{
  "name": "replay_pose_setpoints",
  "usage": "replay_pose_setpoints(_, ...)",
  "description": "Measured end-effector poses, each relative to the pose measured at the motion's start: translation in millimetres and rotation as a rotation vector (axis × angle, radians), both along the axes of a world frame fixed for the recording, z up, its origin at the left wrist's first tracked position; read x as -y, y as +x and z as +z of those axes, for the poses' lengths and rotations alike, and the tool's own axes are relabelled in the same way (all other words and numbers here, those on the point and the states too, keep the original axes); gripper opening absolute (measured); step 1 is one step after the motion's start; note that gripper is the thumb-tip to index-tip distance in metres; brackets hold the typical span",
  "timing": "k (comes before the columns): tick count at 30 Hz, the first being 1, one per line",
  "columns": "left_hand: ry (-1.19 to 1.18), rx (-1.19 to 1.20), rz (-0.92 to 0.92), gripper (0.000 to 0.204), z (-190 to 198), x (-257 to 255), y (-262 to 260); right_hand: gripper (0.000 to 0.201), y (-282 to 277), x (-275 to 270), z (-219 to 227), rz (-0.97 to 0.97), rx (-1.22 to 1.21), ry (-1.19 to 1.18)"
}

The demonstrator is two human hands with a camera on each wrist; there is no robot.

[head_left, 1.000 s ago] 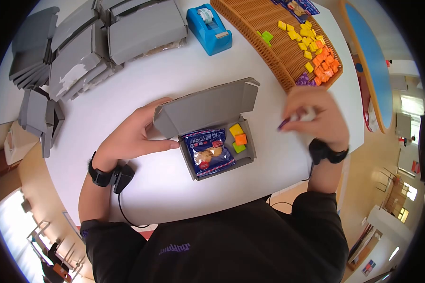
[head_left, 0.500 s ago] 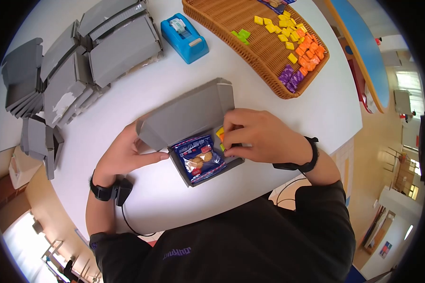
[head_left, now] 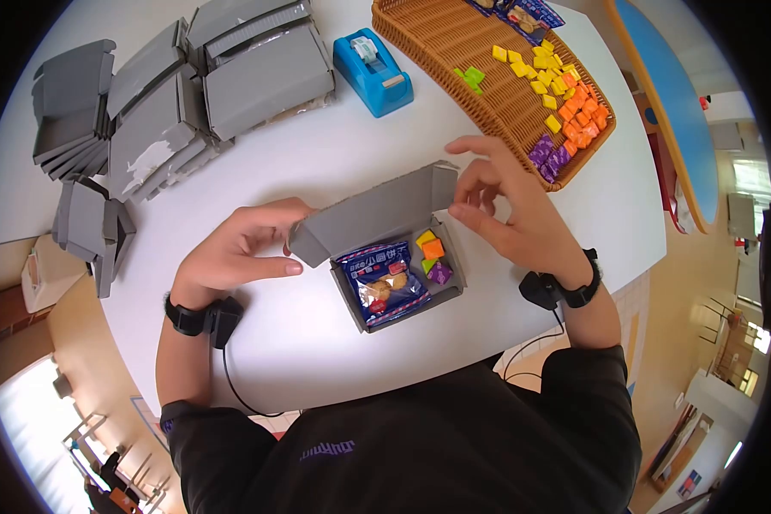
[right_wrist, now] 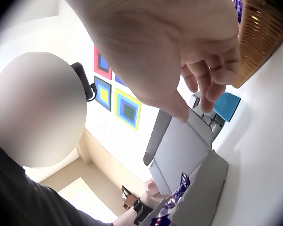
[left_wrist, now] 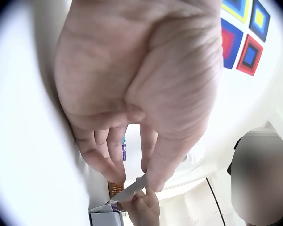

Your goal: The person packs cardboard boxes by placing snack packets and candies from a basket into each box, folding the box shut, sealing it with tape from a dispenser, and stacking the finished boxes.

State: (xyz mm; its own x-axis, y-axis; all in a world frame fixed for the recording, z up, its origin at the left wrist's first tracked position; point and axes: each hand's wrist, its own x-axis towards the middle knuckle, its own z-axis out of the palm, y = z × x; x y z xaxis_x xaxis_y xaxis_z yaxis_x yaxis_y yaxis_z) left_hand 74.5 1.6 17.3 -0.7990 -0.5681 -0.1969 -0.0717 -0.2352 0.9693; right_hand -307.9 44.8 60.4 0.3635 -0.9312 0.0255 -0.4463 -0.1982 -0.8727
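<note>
A grey cardboard box (head_left: 446,299) stands with its lid (head_left: 377,208) raised. Inside lie a blue biscuit packet (head_left: 384,283) on the left and yellow, orange (head_left: 433,248), green and purple (head_left: 439,272) wrapped pieces on the right. My left hand (head_left: 244,244) holds the lid's left end; in the left wrist view that hand (left_wrist: 141,84) has the lid's edge between thumb and fingers. My right hand (head_left: 516,206), fingers apart and loosely bent, has its thumb at the lid's right end. The right wrist view shows the hand (right_wrist: 179,56) beside the lid (right_wrist: 181,148), holding nothing.
A wicker basket (head_left: 454,64) at the back right holds yellow, orange, green and purple pieces and blue packets. Left of it stands a blue tape dispenser (head_left: 373,73). Grey boxes (head_left: 270,81) are stacked at the back left. A cable (head_left: 231,385) runs from my left wrist.
A purple piece now shows in the box beside the green one. My right hand has left the box's inside, its fingers spread, and moved up to the lid's right end. My left hand stays at the left end.
</note>
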Motion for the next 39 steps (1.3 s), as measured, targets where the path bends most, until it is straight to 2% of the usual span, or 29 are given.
replay_pose_setpoints(2,-0.205,0.072,-0.021,0.058,1,-3,-6,0.048,1,-3,1,0.053,0.033,0.049)
replay_pose_setpoints(4,-0.253,0.074,-0.022,0.058,3,-7,-13,0.047,3,-5,1,0.113,0.069,0.103)
replay_pose_setpoints(6,-0.299,0.079,-0.021,0.058,10,-10,-22,0.042,4,-6,2,0.214,-0.021,0.061)
replay_pose_setpoints(9,-0.336,0.194,-0.078,0.053,19,-14,-33,0.036,-1,-2,7,0.335,-0.061,0.096)
replay_pose_setpoints(13,-0.394,0.152,-0.048,0.054,16,-22,-36,0.031,-2,-3,8,0.37,-0.12,0.113)
replay_pose_setpoints(15,-0.397,0.17,-0.052,0.052,14,-22,-35,0.029,-2,-2,8,0.415,-0.125,0.007)
replay_pose_setpoints(18,-0.47,0.116,-0.128,0.049,9,-18,-32,0.019,-4,-3,3,0.448,-0.143,-0.06)
replay_pose_setpoints(22,-0.55,0.171,-0.171,0.049,17,-22,-36,0.016,-5,-8,6,0.433,-0.188,-0.022)
replay_pose_setpoints(25,-0.615,0.213,-0.168,0.054,26,-28,-37,0.026,-7,-7,10,0.494,-0.252,-0.041)
replay_pose_setpoints(27,-0.661,0.25,-0.171,0.058,31,-33,-40,0.046,-6,-8,9,0.541,-0.271,0.061)
replay_pose_setpoints(29,-0.83,0.349,-0.169,0.064,34,-45,-46,0.051,-10,-8,6,0.564,-0.264,0.097)
replay_pose_setpoints(30,-0.812,0.368,-0.154,0.064,36,-49,-47,0.055,-12,-7,5,0.584,-0.262,0.128)
replay_pose_setpoints(32,-0.833,0.392,-0.216,0.066,36,-51,-46,0.055,-11,-5,4,0.606,-0.223,0.143)
replay_pose_setpoints(34,-0.85,0.386,-0.185,0.067,28,-53,-44,0.054,-5,-5,5,0.628,-0.181,0.161)
replay_pose_setpoints(36,-0.881,0.366,-0.158,0.068,24,-58,-43,0.053,2,-5,9,0.565,-0.291,0.211)
replay_pose_setpoints(39,-0.9,0.383,-0.151,0.07,23,-62,-45,0.056,5,-3,9,0.594,-0.289,0.25)
